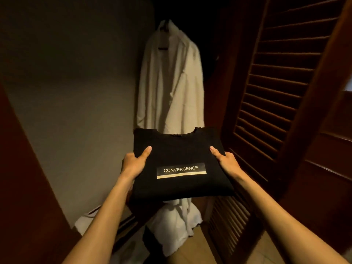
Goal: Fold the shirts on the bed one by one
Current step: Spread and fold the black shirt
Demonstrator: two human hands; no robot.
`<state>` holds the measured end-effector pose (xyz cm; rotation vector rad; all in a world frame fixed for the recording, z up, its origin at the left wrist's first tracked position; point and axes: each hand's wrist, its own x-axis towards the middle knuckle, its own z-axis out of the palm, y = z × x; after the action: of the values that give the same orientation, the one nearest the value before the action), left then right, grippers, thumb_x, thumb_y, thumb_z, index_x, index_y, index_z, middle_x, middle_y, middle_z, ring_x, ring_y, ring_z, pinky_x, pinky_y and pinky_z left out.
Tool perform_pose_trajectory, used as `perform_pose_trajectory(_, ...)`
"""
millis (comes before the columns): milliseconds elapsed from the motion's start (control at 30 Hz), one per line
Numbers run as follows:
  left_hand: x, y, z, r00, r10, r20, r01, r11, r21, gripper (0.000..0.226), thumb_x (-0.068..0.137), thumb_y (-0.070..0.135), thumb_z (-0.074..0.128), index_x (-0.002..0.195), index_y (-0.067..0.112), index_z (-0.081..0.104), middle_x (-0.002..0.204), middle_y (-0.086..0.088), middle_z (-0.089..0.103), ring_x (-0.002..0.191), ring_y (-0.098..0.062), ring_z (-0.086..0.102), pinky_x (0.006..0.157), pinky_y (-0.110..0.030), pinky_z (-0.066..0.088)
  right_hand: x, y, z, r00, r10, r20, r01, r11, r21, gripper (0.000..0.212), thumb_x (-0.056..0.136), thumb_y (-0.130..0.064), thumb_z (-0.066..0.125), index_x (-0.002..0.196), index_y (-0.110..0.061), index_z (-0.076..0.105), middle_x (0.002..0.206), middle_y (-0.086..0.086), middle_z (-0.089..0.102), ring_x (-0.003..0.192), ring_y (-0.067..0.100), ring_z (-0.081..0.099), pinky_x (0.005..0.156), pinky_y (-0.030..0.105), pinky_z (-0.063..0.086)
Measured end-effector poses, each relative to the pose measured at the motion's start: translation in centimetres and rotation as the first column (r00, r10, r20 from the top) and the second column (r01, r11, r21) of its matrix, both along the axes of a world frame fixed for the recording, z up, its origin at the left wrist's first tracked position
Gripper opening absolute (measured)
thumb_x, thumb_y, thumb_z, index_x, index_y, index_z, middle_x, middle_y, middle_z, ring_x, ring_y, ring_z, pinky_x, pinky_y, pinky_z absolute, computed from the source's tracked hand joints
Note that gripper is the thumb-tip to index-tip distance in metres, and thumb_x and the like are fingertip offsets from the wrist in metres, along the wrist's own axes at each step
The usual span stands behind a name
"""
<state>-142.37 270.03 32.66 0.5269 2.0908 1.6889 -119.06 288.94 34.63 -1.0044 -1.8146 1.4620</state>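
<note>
Between the two outstretched arms, near the middle of the view, a folded black shirt [181,161] is held flat and level in the air, its neckline on the far side and a label reading CONVERGENCE facing up. Left hand [134,164]: grips the left edge of the shirt, thumb lying straight on top and pointing far and right; the other fingers are hidden beneath the cloth, so whether they are spread cannot be told. Right hand [224,161]: grips the right edge in the same way, thumb on top pointing far and left, remaining fingers out of sight below. Beyond the shirt, a white robe [171,82] hangs on a hanger inside a dark closet, its lower part trailing down behind and below the shirt to a heap of white cloth [171,225] on the floor. Right of the robe stands a dark wooden slatted door [282,88], swung open. A plain wall [76,92] fills the left side, with a dark wooden edge at the near left.
</note>
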Motion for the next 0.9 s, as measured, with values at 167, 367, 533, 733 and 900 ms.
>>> perform_pose_trajectory(167, -6.9, 1.0, -4.8, 0.978, 0.203, 0.047, -0.202, 0.979, -0.022, 0.044, 0.086, 0.058, 0.066, 0.102, 0.017, 0.069, 0.097, -0.003, 0.073, 0.092, -0.022, 0.071, 0.070, -0.029, 0.054, -12.6, 6.8, -5.2, 0.966, 0.258, 0.033, -0.255, 0.964, -0.072, 0.029, 0.095, -0.043, 0.059, 0.102, -0.016, 0.069, 0.088, -0.003, 0.074, 0.071, 0.003, 0.071, 0.056, 0.010, 0.049)
perform_pose_trajectory(367, -11.9, 0.3, -11.3, 0.881, 0.473, 0.032, -0.460, 0.870, -0.179, 0.044, 0.087, 0.058, 0.064, 0.083, 0.014, 0.070, 0.085, -0.004, 0.071, 0.087, -0.025, 0.070, 0.076, -0.032, 0.056, -24.4, 9.9, -11.6, 0.851, 0.519, 0.082, -0.495, 0.844, -0.207, 0.024, 0.096, -0.043, 0.058, 0.099, -0.021, 0.069, 0.087, -0.005, 0.075, 0.076, 0.008, 0.073, 0.061, 0.015, 0.053)
perform_pose_trajectory(533, -13.6, -1.7, -18.8, 0.860, 0.505, 0.071, -0.463, 0.832, -0.304, 0.062, 0.084, 0.067, 0.053, 0.115, 0.014, 0.063, 0.100, -0.001, 0.067, 0.097, -0.022, 0.066, 0.086, -0.034, 0.053, -30.5, 9.0, -20.3, 0.758, 0.643, 0.110, -0.590, 0.747, -0.307, 0.028, 0.094, -0.046, 0.059, 0.110, -0.025, 0.070, 0.090, -0.012, 0.076, 0.086, 0.005, 0.072, 0.067, 0.013, 0.053)
perform_pose_trajectory(733, -13.0, -4.4, -32.6, 0.722, 0.659, 0.208, -0.573, 0.739, -0.354, 0.029, 0.074, 0.059, 0.066, 0.082, 0.032, 0.073, 0.080, 0.018, 0.073, 0.081, -0.004, 0.069, 0.064, -0.009, 0.048, -33.3, 6.9, -34.3, 0.671, 0.719, 0.183, -0.585, 0.664, -0.465, 0.029, 0.096, -0.035, 0.059, 0.120, -0.021, 0.066, 0.102, -0.001, 0.075, 0.095, 0.015, 0.071, 0.085, 0.029, 0.055)
perform_pose_trajectory(900, -14.0, -5.7, -44.5, 0.594, 0.731, 0.334, -0.623, 0.682, -0.384, 0.033, 0.073, 0.053, 0.072, 0.082, 0.022, 0.078, 0.086, 0.002, 0.077, 0.089, -0.019, 0.073, 0.085, -0.032, 0.055, -35.5, 5.1, -44.6, 0.665, 0.718, 0.205, -0.513, 0.639, -0.574, 0.015, 0.098, -0.026, 0.058, 0.099, -0.019, 0.072, 0.087, -0.004, 0.077, 0.081, 0.009, 0.073, 0.065, 0.015, 0.053)
